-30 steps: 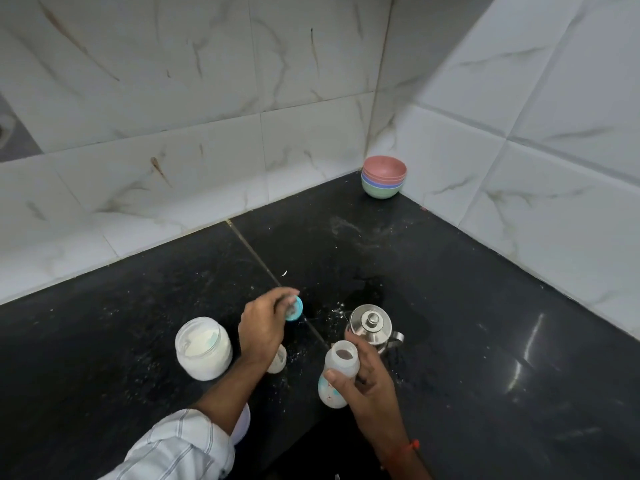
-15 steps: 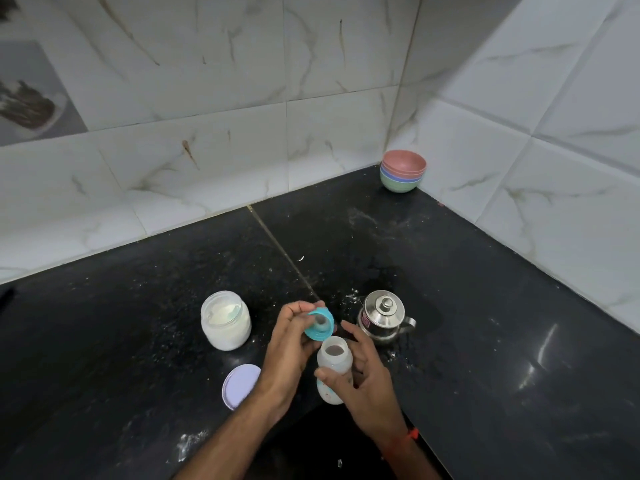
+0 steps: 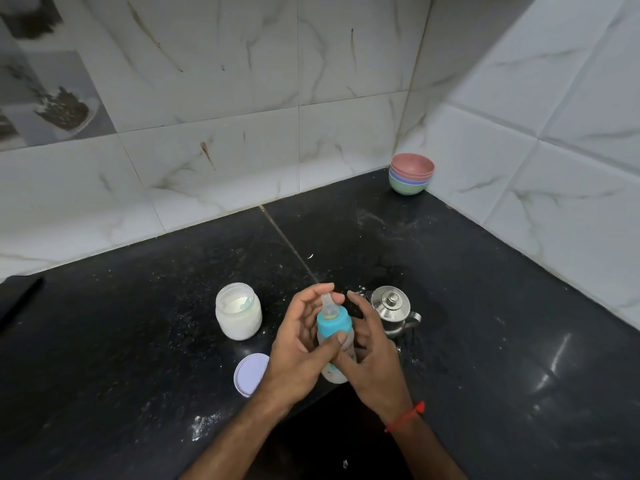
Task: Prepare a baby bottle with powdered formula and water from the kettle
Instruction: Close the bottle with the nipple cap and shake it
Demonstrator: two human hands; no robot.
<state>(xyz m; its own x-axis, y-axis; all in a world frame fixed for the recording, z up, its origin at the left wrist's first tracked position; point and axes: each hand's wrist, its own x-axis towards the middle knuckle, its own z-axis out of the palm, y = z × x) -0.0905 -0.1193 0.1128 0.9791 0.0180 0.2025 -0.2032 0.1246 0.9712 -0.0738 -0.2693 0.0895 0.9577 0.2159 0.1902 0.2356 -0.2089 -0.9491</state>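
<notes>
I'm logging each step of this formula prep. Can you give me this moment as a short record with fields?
bottle: small clear baby bottle with blue screw collar and clear teat on top, held between both hands
left hand: left hand wrapped around the bottle, thumb across its front
right hand: right hand cupping the bottle's other side
powder: open white formula jar, its lilac round lid lying beside it
kettle: small steel kettle, lid on
surface: black stone counter, dusted with powder
</notes>
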